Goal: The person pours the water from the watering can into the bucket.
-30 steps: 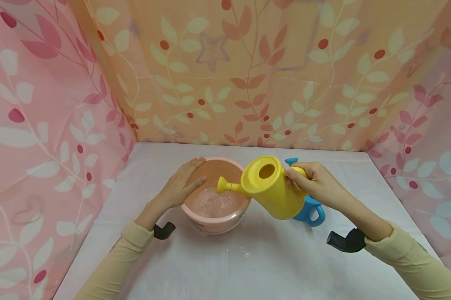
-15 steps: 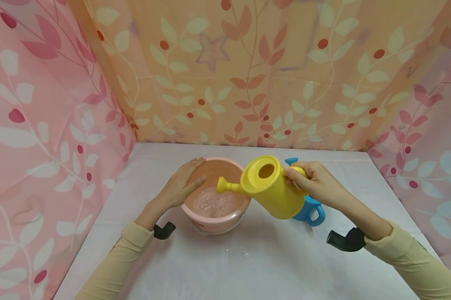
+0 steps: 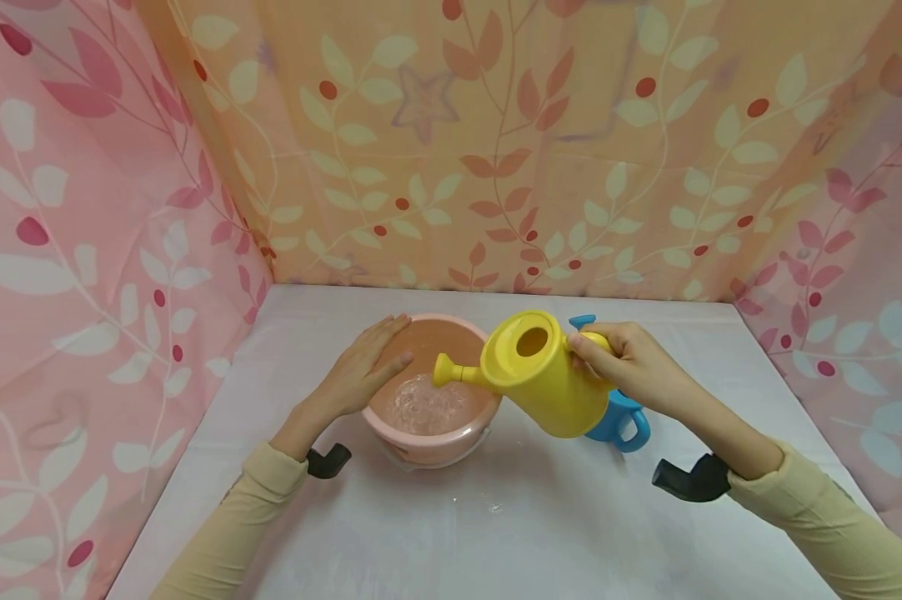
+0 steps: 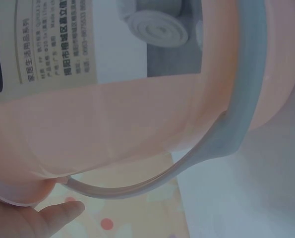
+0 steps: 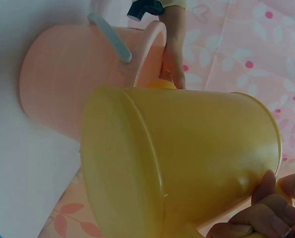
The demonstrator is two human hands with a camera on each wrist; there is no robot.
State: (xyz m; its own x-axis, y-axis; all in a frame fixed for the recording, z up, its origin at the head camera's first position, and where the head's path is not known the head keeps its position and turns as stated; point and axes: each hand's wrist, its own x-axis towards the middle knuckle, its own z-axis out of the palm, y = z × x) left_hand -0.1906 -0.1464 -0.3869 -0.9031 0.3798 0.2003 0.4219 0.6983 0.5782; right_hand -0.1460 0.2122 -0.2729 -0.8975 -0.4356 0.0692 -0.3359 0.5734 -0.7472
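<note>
A pink bucket (image 3: 428, 447) with agitated, bubbly water (image 3: 430, 407) in it stands on the white table. My left hand (image 3: 357, 367) rests at the left of its rim, fingers and thumb extended. By its handle my right hand (image 3: 638, 367) grips a yellow watering can (image 3: 552, 396), tilted left, with its spout head (image 3: 445, 371) over the bucket's opening. In the right wrist view the can's body (image 5: 197, 153) fills the middle, fingers (image 5: 259, 218) curled round the handle. The left wrist view shows the bucket's labelled side (image 4: 102, 119) and grey carrying handle (image 4: 246, 84).
Behind the yellow can, a blue watering can (image 3: 619, 425) stands partly hidden. Small water drops (image 3: 492, 504) lie on the table (image 3: 451, 550) in front of the bucket. Patterned cloth (image 3: 451, 167) encloses the back and sides.
Ripples and bubbles on the water in the bucket shift from frame to frame. Both hands and the yellow watering can stay almost still.
</note>
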